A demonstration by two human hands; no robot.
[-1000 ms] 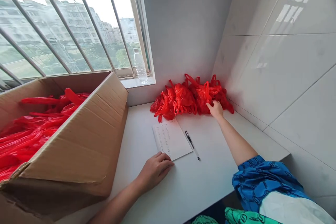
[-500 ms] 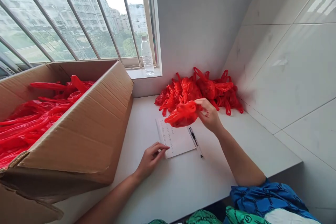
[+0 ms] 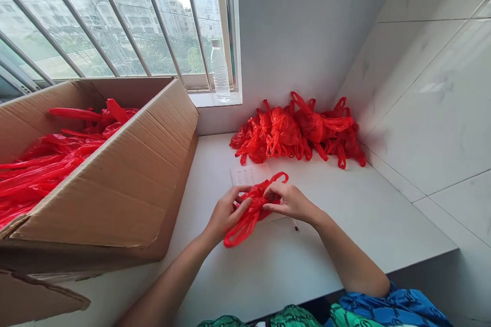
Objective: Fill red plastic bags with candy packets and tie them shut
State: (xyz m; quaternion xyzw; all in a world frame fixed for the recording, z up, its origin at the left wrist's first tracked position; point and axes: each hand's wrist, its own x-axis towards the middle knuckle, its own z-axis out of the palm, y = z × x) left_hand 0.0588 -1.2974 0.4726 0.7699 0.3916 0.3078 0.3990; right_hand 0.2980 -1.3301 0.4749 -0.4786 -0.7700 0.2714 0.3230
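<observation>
Both of my hands meet over the white counter (image 3: 314, 255), gripping one knotted red plastic bag (image 3: 249, 212). My left hand (image 3: 226, 214) pinches its lower part, where a loop hangs down. My right hand (image 3: 291, 203) holds its upper end near a handle loop. Under the bag lies a white sheet of paper (image 3: 249, 174) with printed lines, mostly covered. Only the tip of a pen (image 3: 295, 225) pokes out beneath my right wrist. A pile of knotted red bags (image 3: 299, 130) sits in the far corner.
A large open cardboard box (image 3: 126, 194) full of flat red plastic bags (image 3: 49, 150) fills the left side of the counter. A clear water bottle (image 3: 220, 70) stands on the window sill by the barred window. A tiled wall (image 3: 429, 92) bounds the right side.
My right hand took one red bag from the corner pile and brought it toward me over the paper. My left hand left the paper's edge and closed on the same bag.
</observation>
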